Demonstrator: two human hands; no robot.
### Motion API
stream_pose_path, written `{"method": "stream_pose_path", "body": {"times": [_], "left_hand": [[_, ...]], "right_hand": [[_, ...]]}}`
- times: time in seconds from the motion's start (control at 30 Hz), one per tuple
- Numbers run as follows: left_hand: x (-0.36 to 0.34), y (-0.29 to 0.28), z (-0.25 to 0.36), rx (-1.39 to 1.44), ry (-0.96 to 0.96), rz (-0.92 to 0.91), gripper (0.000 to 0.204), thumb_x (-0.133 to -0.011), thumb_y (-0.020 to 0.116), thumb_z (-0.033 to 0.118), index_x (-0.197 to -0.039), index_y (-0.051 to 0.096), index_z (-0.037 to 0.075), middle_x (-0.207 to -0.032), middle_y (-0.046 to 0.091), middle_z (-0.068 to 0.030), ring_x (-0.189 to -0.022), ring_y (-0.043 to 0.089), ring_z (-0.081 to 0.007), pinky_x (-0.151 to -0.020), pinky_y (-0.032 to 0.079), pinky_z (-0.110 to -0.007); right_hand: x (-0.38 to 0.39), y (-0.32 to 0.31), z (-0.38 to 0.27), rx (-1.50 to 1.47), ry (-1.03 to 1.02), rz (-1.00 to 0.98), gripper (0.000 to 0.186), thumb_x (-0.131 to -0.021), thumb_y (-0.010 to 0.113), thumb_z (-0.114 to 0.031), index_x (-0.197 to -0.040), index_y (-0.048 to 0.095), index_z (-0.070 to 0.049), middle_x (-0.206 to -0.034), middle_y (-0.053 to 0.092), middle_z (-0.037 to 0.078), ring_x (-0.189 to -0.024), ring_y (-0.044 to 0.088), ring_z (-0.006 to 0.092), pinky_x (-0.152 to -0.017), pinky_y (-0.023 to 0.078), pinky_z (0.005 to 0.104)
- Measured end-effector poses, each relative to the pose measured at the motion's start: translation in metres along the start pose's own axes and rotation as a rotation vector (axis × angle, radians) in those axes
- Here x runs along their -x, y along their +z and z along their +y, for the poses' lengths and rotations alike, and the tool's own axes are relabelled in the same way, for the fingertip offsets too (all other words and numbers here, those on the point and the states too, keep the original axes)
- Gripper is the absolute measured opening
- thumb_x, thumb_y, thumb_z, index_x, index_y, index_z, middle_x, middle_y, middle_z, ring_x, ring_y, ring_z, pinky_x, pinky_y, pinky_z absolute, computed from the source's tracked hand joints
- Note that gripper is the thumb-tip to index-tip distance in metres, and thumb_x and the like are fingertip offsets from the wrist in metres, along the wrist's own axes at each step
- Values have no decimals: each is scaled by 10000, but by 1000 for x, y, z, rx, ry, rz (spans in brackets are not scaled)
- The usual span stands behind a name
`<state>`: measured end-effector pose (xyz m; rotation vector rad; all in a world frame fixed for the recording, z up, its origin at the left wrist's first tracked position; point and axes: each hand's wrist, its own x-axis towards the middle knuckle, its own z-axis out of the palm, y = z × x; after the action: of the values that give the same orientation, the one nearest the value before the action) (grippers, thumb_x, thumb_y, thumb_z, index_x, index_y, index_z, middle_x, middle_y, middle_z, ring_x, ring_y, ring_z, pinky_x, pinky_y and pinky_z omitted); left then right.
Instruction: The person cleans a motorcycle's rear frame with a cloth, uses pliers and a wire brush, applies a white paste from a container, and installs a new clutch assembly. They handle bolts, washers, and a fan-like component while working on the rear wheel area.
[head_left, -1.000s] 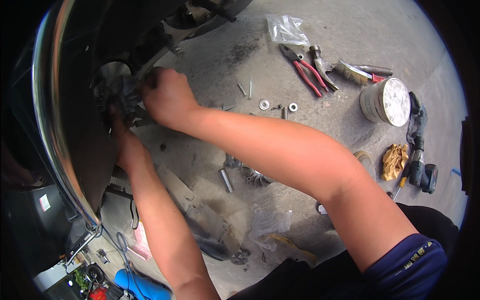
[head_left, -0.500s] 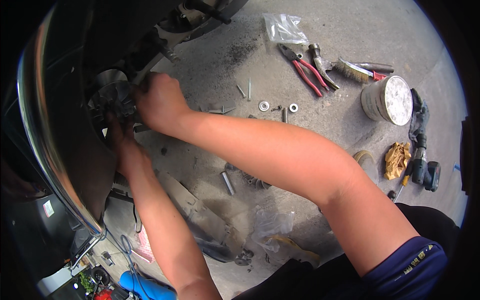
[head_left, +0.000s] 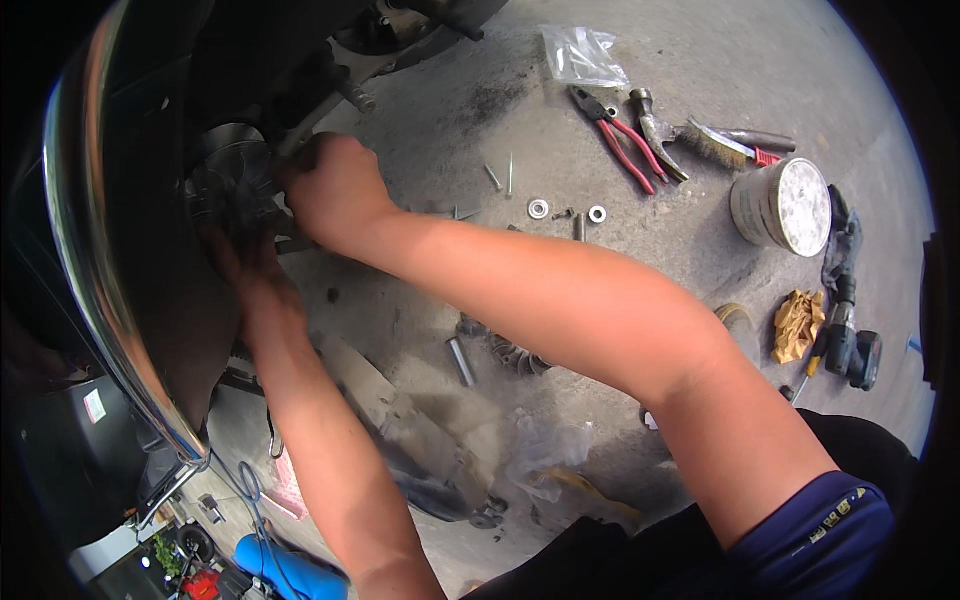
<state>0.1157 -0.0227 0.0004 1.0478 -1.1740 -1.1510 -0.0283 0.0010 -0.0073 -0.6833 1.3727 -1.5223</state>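
Note:
In the shade under a dark vehicle panel (head_left: 160, 300) with a chrome edge, a round finned metal wheel (head_left: 232, 160) sits in the machine. My left hand (head_left: 262, 270) reaches up to its lower side, fingers against it; the fingertips are dim and blurred. To the right of the wheel, my right hand (head_left: 340, 190) is closed in a fist, the back of the hand toward me. Whatever lies inside that fist is hidden. A dark bar (head_left: 297, 245) shows just below the right hand.
On the concrete lie red-handled pliers (head_left: 625, 150), a claw hammer (head_left: 655, 130), a wire brush (head_left: 715, 147), bolts, bearings (head_left: 538, 209) and a metal sleeve (head_left: 460, 362). A white tub (head_left: 780, 205) and a cordless power tool (head_left: 850, 345) are at right. A large cover (head_left: 410, 430) lies below my arms.
The whole view has shifted slightly, so the floor items appear a little to the right and lower. Both hands stay at the finned wheel, with the right fist slightly turned.

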Motion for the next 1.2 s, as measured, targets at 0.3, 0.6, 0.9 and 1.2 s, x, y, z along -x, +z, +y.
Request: {"method": "stream_pose_path", "body": {"times": [0.3,0.6,0.9,1.2], "left_hand": [[28,6,7,-28,-85,90,672,-1055,631,375,-1584,356,66,-1494,491,-158,-1330,518,-307,-1151,437,-430],[51,12,17,-42,-134,149,382,-985,736,131,-1323,578,54,-1265,604,-81,-1093,608,-238,-969,534,-395],[67,4,20,-90,-267,106,561,-935,736,49,-1413,445,-3,-1183,608,-137,-1024,650,-259,-891,577,-414],[77,-3,19,-160,-309,42,573,-938,747,120,-1401,447,-35,-1190,599,-136,-1018,624,-218,-853,565,-385]], "right_hand": [[14,-74,13,-24,20,-216,353,-1000,704,-284,-932,682,61,-821,714,104,-624,683,158,-563,544,300],[43,-166,34,860,-150,-435,186,-889,748,-167,-917,688,7,-837,725,128,-780,719,254,-745,563,385],[127,-184,101,1233,-552,-990,162,-853,640,-171,-954,718,-72,-990,685,143,-1024,674,361,-886,555,492],[116,-208,111,1246,-533,-603,166,-844,732,-187,-941,708,-53,-921,690,121,-962,675,349,-813,569,460]]}}
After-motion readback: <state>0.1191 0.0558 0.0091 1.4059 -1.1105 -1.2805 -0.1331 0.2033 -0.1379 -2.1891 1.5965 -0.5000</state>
